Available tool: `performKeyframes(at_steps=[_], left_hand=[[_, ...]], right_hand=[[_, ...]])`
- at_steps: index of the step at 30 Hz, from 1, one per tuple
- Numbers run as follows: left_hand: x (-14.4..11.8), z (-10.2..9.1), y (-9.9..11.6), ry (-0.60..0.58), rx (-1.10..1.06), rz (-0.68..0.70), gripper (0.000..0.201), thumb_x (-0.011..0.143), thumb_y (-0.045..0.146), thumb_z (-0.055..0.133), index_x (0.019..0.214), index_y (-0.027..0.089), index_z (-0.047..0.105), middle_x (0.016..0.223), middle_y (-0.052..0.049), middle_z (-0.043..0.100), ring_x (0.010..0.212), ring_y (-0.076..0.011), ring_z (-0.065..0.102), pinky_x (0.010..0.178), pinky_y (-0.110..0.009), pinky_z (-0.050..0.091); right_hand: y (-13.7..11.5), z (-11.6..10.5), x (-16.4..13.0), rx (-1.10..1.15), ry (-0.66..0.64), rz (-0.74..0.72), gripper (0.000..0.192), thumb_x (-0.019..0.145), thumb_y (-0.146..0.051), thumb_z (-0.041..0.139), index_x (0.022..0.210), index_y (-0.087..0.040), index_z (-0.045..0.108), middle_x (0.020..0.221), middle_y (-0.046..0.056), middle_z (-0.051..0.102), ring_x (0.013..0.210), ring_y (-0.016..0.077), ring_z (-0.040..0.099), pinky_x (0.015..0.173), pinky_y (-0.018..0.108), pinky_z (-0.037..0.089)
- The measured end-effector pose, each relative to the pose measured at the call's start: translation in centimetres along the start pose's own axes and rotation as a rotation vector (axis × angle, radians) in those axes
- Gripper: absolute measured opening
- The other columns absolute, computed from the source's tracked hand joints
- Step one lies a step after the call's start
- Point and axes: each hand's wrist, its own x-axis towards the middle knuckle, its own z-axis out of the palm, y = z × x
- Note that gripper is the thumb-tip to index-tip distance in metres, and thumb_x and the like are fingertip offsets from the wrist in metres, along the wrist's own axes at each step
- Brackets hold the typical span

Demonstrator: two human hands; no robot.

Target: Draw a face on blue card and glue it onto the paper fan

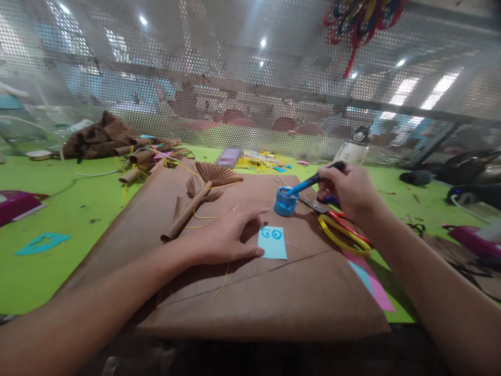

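A head-camera view looks down on a craft table, where a sheet of brown kraft paper [242, 292] is spread over a green tabletop [58, 230]. A small light-blue card [273, 243] painted with two blue eyes lies on the brown paper, and everything else is placed from it.

The left hand [223, 237] is pressed flat just left of the card, fingers spread open, with a fingertip touching the card's left edge. The right hand [350, 190] is above and to the right of the card, fingers closed around a paintbrush [313, 181]. The brush tip is dipped in a small blue paint pot [285, 201], which stands just above the card.

To do the dipping well, only a little paint should probably be taken and the excess wiped on the pot's rim, while the card is kept pinned flat.

Red and yellow-handled scissors [338, 224] lie right of the pot, near the brush's path to the card. Up and left of the card, a brown paper fan on a rolled paper stem [195, 201] is laid. Pink and blue paper sheets [371, 287] show at the brown paper's right edge. A white bottle [352, 149] stands farther back, before a perforated screen [235, 94].
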Motion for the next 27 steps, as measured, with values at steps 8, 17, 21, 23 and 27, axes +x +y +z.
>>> performKeyframes(at_steps=[8,17,21,23,27], left_hand=[[0.0,-0.3,0.3,-0.012,0.034,-0.010,0.074,0.077,0.040,0.069,0.141,0.032,0.034,0.122,-0.005,0.055,0.113,-0.0253,0.050,0.099,-0.042,0.039],[0.1,-0.2,0.6,-0.018,0.034,-0.035,0.074,0.075,0.037,0.070,0.141,0.026,0.036,0.123,-0.008,0.055,0.113,-0.0264,0.050,0.098,-0.043,0.040],[0.2,-0.2,0.6,-0.005,0.038,-0.027,0.074,0.075,0.038,0.070,0.140,0.026,0.037,0.125,-0.009,0.054,0.114,-0.0279,0.050,0.098,-0.044,0.040],[0.2,-0.1,0.5,0.004,0.035,-0.019,0.074,0.074,0.038,0.070,0.140,0.025,0.038,0.126,-0.009,0.054,0.116,-0.0283,0.049,0.099,-0.045,0.040],[0.1,0.0,0.4,0.016,0.029,-0.016,0.075,0.074,0.039,0.070,0.141,0.026,0.038,0.127,-0.009,0.053,0.116,-0.0283,0.049,0.099,-0.045,0.040]], right_hand=[[-2.3,0.3,-2.7,0.122,-0.028,-0.061,0.008,0.072,-0.018,0.062,0.065,-0.019,0.058,0.043,-0.004,0.052,0.035,0.0104,0.047,0.035,0.024,0.037],[-0.9,2.4,-4.4,-0.191,-0.368,0.021,0.013,0.078,-0.024,0.060,0.068,-0.018,0.057,0.044,-0.004,0.054,0.040,0.0099,0.049,0.046,0.025,0.041],[-1.0,2.4,-4.5,-0.222,-0.377,0.013,0.011,0.079,-0.024,0.059,0.070,-0.018,0.057,0.046,-0.003,0.055,0.042,0.0107,0.050,0.048,0.026,0.041],[-1.2,2.5,-4.6,-0.263,-0.404,0.003,0.012,0.080,-0.025,0.058,0.070,-0.018,0.057,0.047,-0.003,0.055,0.043,0.0113,0.050,0.049,0.027,0.041],[-1.2,2.5,-4.7,-0.316,-0.441,-0.009,0.015,0.081,-0.025,0.056,0.068,-0.018,0.056,0.046,-0.002,0.054,0.044,0.0120,0.052,0.052,0.028,0.042]])
